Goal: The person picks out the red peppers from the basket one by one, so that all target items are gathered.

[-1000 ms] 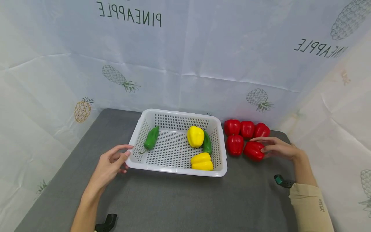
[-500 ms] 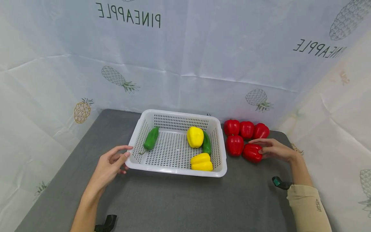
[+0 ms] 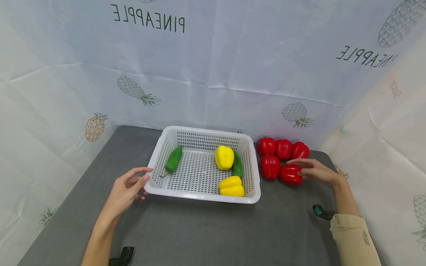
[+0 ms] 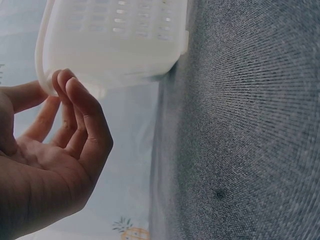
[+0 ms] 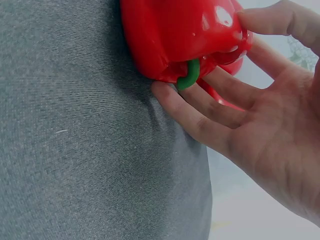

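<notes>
A white perforated plastic basket (image 3: 199,196) stands on the grey table, two yellow bell peppers (image 3: 224,157) and two green peppers (image 3: 174,159) inside. At its near left corner my left hand (image 3: 124,188) pinches the rim, fingers curled, as the left wrist view shows from below. My right hand (image 3: 317,171) holds a red bell pepper (image 3: 290,175) that lies on its side on the table. In the right wrist view its green stem (image 5: 189,75) faces the fingers; the thumb (image 5: 265,20) touches the opposite side and the fingertips reach round the stem end.
Several more red bell peppers (image 3: 270,167) sit close together right of the basket, next to the held one. A white pineapple-print cloth (image 3: 206,74) hangs behind the table (image 3: 213,229) and along both sides.
My right hand has shifted the red bell pepper slightly left, towards the neighbouring pepper, and then kept nearly still. My left hand and the basket have stayed in place.
</notes>
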The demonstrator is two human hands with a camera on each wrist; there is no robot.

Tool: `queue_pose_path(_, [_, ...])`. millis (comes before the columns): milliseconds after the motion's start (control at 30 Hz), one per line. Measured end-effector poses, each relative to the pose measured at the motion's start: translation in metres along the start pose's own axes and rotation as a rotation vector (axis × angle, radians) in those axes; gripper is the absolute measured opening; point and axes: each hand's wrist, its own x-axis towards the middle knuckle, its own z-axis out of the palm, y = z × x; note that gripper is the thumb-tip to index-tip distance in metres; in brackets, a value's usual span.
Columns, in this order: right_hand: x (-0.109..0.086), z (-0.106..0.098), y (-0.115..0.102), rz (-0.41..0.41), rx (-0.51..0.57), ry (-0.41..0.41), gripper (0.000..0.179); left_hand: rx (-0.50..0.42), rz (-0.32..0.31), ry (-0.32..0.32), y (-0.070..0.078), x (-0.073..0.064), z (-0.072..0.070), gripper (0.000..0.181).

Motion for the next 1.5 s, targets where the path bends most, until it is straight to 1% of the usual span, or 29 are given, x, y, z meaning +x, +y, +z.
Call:
queue_pose_path(300, [-0.003, 0.005, -0.007, -0.028, -0.138, 0.095, 0.058, 0.024, 0.01, 0.011, -0.001, -0.002, 0.0, 0.044])
queue_pose_path(567, [-0.003, 0.011, -0.016, -0.057, -0.265, 0.14, 0.065, 0.024, 0.008, 0.012, -0.001, -0.002, 0.0, 0.044])
queue_pose_path(767, [-0.006, 0.008, -0.02, -0.03, -0.321, 0.18, 0.065, 0.02, 0.0, 0.012, -0.001, -0.001, 0.0, 0.043])
queue_pose_path(833, [-0.007, 0.006, -0.022, -0.035, -0.327, 0.189, 0.063, 0.02, -0.002, 0.011, -0.001, -0.001, 0.0, 0.043])
queue_pose_path(933, [-0.007, 0.004, -0.023, -0.075, -0.313, 0.194, 0.061, 0.021, -0.003, 0.01, 0.0, 0.0, 0.0, 0.044])
queue_pose_path(1100, [-0.006, 0.003, -0.022, -0.141, -0.264, 0.196, 0.058, 0.023, 0.002, 0.009, 0.0, 0.0, 0.0, 0.043])
queue_pose_path(1267, [-0.004, 0.005, -0.019, -0.181, -0.222, 0.191, 0.058, 0.012, -0.001, 0.006, 0.0, 0.0, 0.001, 0.043])
queue_pose_path(1400, [-0.003, 0.005, -0.016, -0.217, -0.222, 0.187, 0.053, 0.005, -0.008, 0.001, -0.001, 0.001, 0.001, 0.044])
queue_pose_path(1500, [-0.001, 0.005, -0.013, -0.259, -0.221, 0.178, 0.05, -0.004, -0.011, -0.001, -0.001, 0.001, 0.001, 0.044])
